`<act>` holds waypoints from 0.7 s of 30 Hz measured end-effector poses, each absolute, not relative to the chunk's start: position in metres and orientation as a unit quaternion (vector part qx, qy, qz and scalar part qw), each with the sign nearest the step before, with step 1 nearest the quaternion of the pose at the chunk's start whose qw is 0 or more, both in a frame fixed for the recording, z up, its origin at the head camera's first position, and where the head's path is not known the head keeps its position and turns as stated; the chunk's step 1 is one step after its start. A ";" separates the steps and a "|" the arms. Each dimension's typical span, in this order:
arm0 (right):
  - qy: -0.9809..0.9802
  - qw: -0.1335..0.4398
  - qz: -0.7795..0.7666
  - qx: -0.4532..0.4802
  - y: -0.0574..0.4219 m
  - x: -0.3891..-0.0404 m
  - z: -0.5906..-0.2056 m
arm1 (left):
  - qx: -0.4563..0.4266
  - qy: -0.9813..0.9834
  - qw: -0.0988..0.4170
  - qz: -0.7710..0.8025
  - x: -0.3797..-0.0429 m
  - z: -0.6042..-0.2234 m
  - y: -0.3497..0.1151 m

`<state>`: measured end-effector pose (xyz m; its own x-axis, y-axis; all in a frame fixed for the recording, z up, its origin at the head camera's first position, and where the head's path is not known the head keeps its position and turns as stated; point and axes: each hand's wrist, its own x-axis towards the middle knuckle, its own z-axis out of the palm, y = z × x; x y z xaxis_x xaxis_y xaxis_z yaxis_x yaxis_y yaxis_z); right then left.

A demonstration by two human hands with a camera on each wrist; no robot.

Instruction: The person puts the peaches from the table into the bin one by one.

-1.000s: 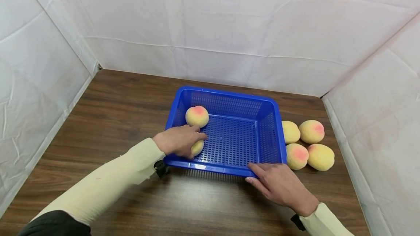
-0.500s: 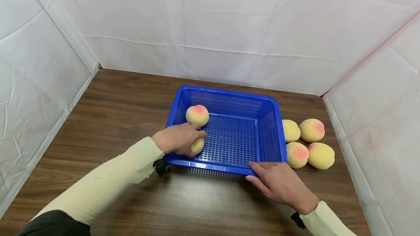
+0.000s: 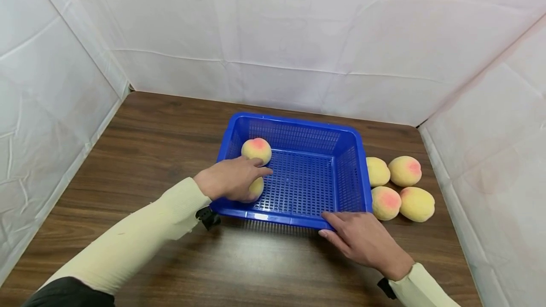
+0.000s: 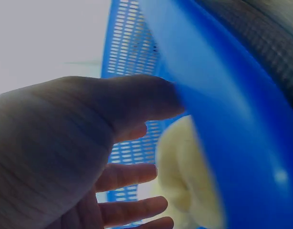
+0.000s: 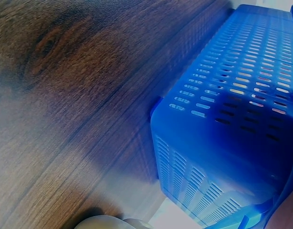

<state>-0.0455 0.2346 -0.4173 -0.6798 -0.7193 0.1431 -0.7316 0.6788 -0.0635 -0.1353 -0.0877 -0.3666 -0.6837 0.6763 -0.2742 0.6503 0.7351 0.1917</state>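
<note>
A blue plastic basket (image 3: 294, 219) with perforated walls stands on the table. In its left end lie two yellow peaches with pink blush: one at the back (image 3: 257, 149), and a nearer peach (image 3: 256, 188) partly covered by my left hand (image 3: 232, 179). That hand reaches over the near left rim, and its fingers (image 4: 132, 208) look extended and loose beside the peach (image 4: 177, 162) in the left wrist view. My right hand (image 3: 364, 240) holds the basket's near right corner, thumb outside the rim and fingers over it. The right wrist view shows the basket's outer wall (image 5: 198, 143).
Several more peaches (image 3: 405, 170) sit grouped on the table just right of the basket. The brown wood-grain table (image 3: 179, 127) is enclosed by white cloth walls (image 3: 290, 27) at the back and both sides.
My left hand has lifted slightly and drawn back a little to the left, its fingers spreading off the nearer peach. The right hand and basket have stayed in place.
</note>
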 end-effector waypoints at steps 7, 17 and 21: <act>-0.915 0.053 0.057 0.395 0.234 -0.046 -0.418 | 0.358 0.925 0.124 0.041 -0.135 -0.351 -0.089; -0.915 0.052 0.058 0.395 0.234 -0.045 -0.417 | 0.323 0.940 0.102 0.037 -0.132 -0.332 -0.091; -0.915 0.054 0.059 0.395 0.234 -0.045 -0.418 | 0.305 0.947 0.089 0.045 -0.131 -0.326 -0.092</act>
